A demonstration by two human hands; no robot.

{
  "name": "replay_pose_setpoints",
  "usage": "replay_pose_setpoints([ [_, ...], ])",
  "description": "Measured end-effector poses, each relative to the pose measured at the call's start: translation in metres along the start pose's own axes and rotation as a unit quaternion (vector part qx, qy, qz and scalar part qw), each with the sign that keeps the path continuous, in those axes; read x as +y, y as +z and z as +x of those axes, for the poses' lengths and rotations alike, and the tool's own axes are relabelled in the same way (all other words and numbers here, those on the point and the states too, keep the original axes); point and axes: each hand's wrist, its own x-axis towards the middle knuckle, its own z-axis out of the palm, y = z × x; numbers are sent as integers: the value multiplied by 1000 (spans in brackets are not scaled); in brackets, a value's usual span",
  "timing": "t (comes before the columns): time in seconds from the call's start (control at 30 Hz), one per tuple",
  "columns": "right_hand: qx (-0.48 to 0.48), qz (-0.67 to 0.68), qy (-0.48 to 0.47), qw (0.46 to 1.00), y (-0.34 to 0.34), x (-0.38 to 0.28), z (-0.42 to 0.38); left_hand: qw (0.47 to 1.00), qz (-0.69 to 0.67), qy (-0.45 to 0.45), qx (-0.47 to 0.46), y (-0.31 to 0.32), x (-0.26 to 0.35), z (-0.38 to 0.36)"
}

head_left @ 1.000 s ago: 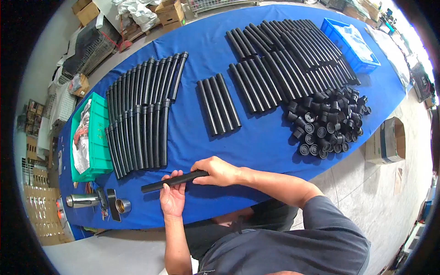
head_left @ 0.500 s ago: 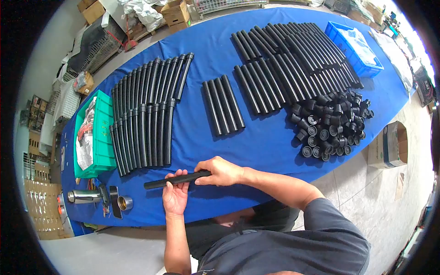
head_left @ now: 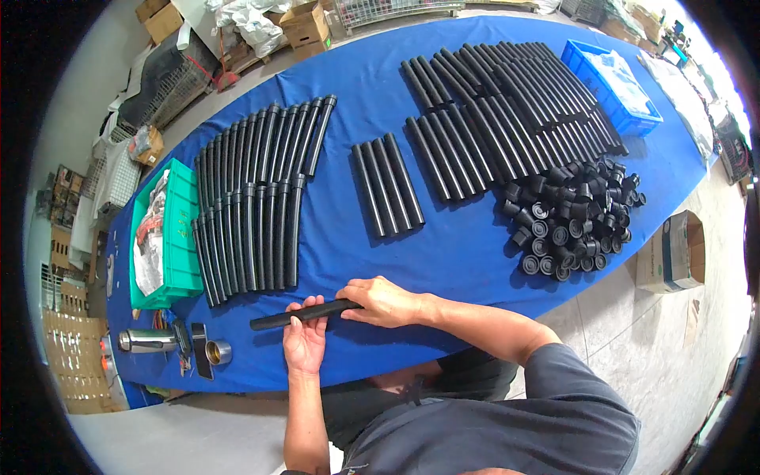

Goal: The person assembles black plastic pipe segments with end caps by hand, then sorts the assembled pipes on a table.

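A black plastic tube [head_left: 271,321] lies nearly level across both hands near the table's front edge. My left hand [head_left: 304,342] is palm up beneath its middle, thumb on the near side and fingers round the far side. My right hand [head_left: 383,302] is wrapped over the tube's right end and hides it; whether a cap sits there cannot be seen. Farther off, several loose tubes [head_left: 387,184] lie side by side. On the left, rows of tubes with collared end caps [head_left: 252,233] are laid out. To the right is a heap of black caps [head_left: 566,218].
A blue cloth [head_left: 340,103] covers the table. Many plain tubes [head_left: 507,119] fill its far right, beside a blue crate [head_left: 633,119]. At left stand a green crate [head_left: 186,261], a steel flask [head_left: 146,340], a phone [head_left: 201,352] and a metal cup [head_left: 218,351]. A carton [head_left: 669,253] sits on the floor.
The right hand has shifted slightly at the tube's right end, its fingers and knuckles turned a little. My left hand and the tube have barely moved. The view has dropped very slightly.
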Motion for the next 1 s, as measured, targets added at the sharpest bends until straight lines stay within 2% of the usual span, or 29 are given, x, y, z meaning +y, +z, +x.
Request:
replay_pose_setpoints([
  [0.27, 24, -74, -38, 996, 5, 0, -2, 999, 5, -9, 35, 10, 0, -1],
  [0.3, 28, -83, -47, 995, 4, -2, -2, 1000, 8, -6, 16, 5, 0, -1],
  [0.37, -45, 43, 52, 997, -3, -5, 1, 1000, 15, 0, -22, -7, -1, -1],
  [0.4, -82, 106, 102, 986, -11, -9, 4, 1000, 17, -1, -10, -5, -1, -1],
  [0.43, -155, 198, 259, 933, -31, -32, 13, 1000, 19, -2, 1, 0, -1, -1],
  [0.5, -29, 43, 70, 996, -6, -7, 4, 1000, 12, -6, 19, 4, -1, 0],
  [0.53, 36, -37, -28, 998, 2, -4, 2, 1000, 1, -9, 25, 4, 0, 0],
  [0.57, 47, -84, -47, 994, 7, -2, -2, 999, -9, -11, 31, 4, 0, 1],
  [0.67, -13, 58, 27, 998, -2, -2, 0, 1000, -15, -12, 14, 1, 1, 0],
  [0.83, 46, -67, -41, 996, 2, -6, -2, 1000, -11, -15, 6, -1, 1, 1],
  [0.93, 15, 32, -8, 999, -2, -4, 0, 1000, -16, -15, 4, -1, 1, 0],
  [1.0, 14, 3, -8, 1000, 0, -1, -1, 1000, -15, -14, 12, 1, 0, 0],
])
